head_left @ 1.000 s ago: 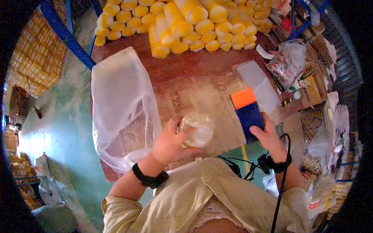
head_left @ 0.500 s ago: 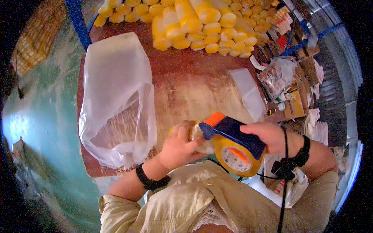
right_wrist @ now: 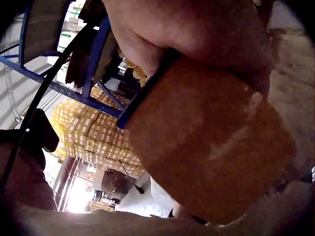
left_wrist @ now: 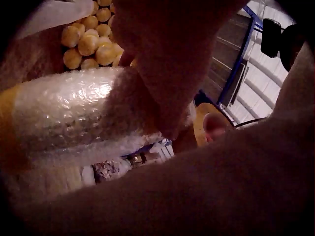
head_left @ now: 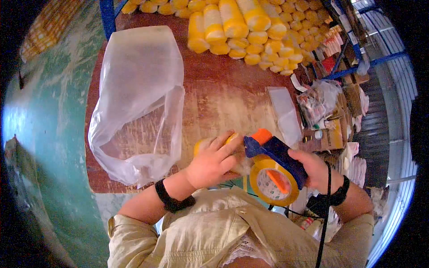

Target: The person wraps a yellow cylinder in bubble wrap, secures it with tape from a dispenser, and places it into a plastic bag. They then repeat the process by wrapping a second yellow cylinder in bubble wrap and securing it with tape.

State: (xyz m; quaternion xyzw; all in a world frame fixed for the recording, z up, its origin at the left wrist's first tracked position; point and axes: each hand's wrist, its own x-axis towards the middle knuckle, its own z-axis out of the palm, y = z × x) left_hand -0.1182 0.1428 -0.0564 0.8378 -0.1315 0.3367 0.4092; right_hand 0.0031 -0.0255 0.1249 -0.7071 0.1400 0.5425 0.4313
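Note:
A bubble-wrapped cylinder [left_wrist: 78,118] with a yellow taped end lies under the left hand [head_left: 213,164], whose fingers curl over it in the head view. Close by on the right, the right hand [head_left: 313,169] grips a blue tape dispenser [head_left: 286,154] with an orange part at its front and a roll of yellow tape [head_left: 273,181] facing the camera. The dispenser's front is beside the cylinder's right end; whether they touch cannot be told. In the right wrist view the tape roll [right_wrist: 206,142] fills the middle, below the right hand [right_wrist: 192,29].
Yellow-ended wrapped rolls [head_left: 232,20] are piled at the table's back. A clear plastic bag [head_left: 138,76] spreads over the left side of the table [head_left: 214,94]. A flat plastic sheet [head_left: 285,114] lies at right, beside bagged items [head_left: 317,100]. A black cable hangs by the right wrist.
The right hand has brought the dispenser from the table's right side leftward beside the wrapped cylinder, turning it so the tape roll shows. The cylinder has turned from end-on, and its yellow end now shows left.

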